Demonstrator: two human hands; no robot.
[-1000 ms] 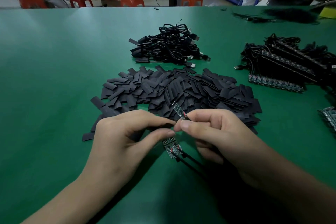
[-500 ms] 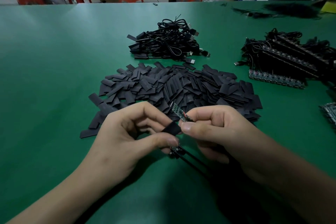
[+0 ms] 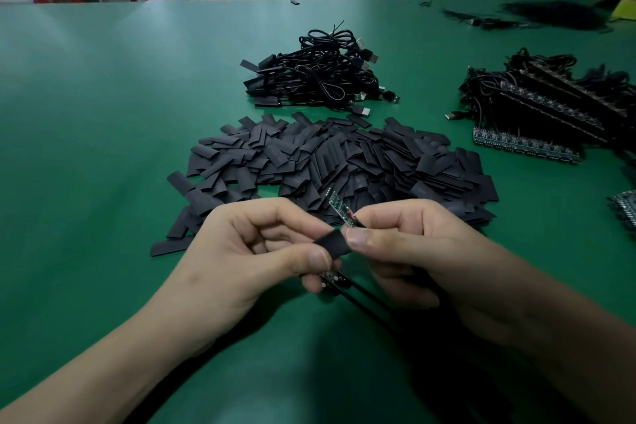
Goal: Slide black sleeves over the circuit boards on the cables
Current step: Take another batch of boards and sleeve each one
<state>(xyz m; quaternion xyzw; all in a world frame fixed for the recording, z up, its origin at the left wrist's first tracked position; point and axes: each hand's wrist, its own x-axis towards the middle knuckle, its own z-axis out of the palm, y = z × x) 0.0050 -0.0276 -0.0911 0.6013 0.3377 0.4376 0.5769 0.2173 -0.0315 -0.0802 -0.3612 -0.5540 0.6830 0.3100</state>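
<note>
Still pinches the black sleeve [image 3: 332, 244] in the left hand [image 3: 247, 251] and the circuit board [image 3: 340, 209] in the right hand [image 3: 413, 241], with the sleeve now poking out more, just under the board.

My left grip [image 3: 241, 251] and my right grip [image 3: 413, 251] meet over the near middle of the counter [image 3: 103, 148]. The sleeve [image 3: 332, 243] sits between them. The circuit board [image 3: 340, 210] juts from my right grip, at 12 o'clock of the sleeve. A second board [image 3: 330, 277] sits just below my left grip, its cables [image 3: 371, 303] running toward 5 o'clock. The pile of sleeves [image 3: 344, 162] lies on the counter at 12 o'clock, just behind my grips. The heap of cables [image 3: 320, 76] lies behind that. The stacked boards [image 3: 550, 113] lie at 2 o'clock, well apart from the pile.
</note>
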